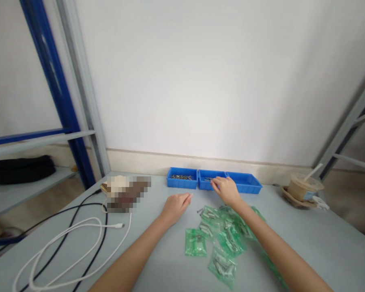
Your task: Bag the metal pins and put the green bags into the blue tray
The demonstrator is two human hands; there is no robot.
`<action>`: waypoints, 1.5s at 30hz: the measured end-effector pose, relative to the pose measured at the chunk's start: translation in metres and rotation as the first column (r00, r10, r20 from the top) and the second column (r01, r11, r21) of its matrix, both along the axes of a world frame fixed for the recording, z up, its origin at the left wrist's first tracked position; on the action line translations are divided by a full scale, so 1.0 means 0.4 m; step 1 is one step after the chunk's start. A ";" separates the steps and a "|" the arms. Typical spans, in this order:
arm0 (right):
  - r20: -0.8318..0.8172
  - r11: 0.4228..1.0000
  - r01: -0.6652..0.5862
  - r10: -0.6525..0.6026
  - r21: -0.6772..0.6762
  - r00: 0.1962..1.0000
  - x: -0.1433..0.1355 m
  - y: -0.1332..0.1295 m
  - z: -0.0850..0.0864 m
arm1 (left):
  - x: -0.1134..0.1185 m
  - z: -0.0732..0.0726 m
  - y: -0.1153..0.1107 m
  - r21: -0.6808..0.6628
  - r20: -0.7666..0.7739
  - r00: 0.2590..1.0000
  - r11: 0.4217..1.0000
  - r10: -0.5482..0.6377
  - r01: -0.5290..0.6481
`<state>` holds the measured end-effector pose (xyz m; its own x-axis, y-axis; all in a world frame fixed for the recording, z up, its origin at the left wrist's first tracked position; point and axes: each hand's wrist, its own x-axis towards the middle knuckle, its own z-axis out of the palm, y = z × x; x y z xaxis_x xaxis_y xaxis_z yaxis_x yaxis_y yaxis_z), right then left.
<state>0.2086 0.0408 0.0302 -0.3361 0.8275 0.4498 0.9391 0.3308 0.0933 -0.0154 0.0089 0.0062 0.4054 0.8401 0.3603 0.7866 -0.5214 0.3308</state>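
Observation:
My right hand (226,189) is at the front edge of the middle blue bin (204,184), its fingers curled together; whatever they may hold is hidden. A few thin metal screws (207,179) show inside that bin. Low over the table, to the left, my left hand (174,206) has its fingers bent and drawn together, and I cannot make out anything in them. Several green plastic bags of screws (228,239) lie between and under my forearms. One green bag (196,242) sits apart, nearer my left arm. Small loose screws (200,211) lie beside the pile.
A left blue bin (182,184) holds many brass-coloured screws, and a right blue bin (246,184) adjoins the middle one. White cable (94,221) and black cable (105,239) loop at left. A cup (302,187) with a spoon stands at right. Behind rises a wall (200,81).

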 end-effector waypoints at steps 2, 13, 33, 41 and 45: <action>0.123 0.996 0.020 -0.009 -0.086 0.992 -0.015 -0.023 -0.033 | 0.002 -0.001 -0.001 0.027 -0.039 0.999 0.999 -0.017 0.018; 0.200 0.978 0.097 -0.060 -0.183 0.978 -0.060 -0.008 -0.082 | 0.001 0.000 -0.006 0.067 -0.102 0.995 0.997 -0.021 0.028; -0.952 0.877 -0.446 -0.040 -0.178 0.302 -0.111 -0.091 -0.122 | 0.025 -0.019 -0.008 0.148 -0.163 0.968 0.965 -0.191 0.216; -0.853 0.904 -0.410 0.119 -0.118 0.508 -0.102 -0.126 -0.088 | 0.031 0.016 -0.025 -0.026 -0.032 0.990 0.990 -0.136 0.135; -0.644 0.925 -0.373 0.241 -0.076 0.726 -0.101 -0.149 -0.074 | 0.039 0.017 -0.020 -0.179 0.161 0.975 0.967 -0.154 0.182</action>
<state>0.1682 -0.0188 0.0005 -0.2936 0.8170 0.4964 0.6125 0.5594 -0.5585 0.0001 0.0009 0.0130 0.5021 0.8232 0.2649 0.6295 -0.5579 0.5408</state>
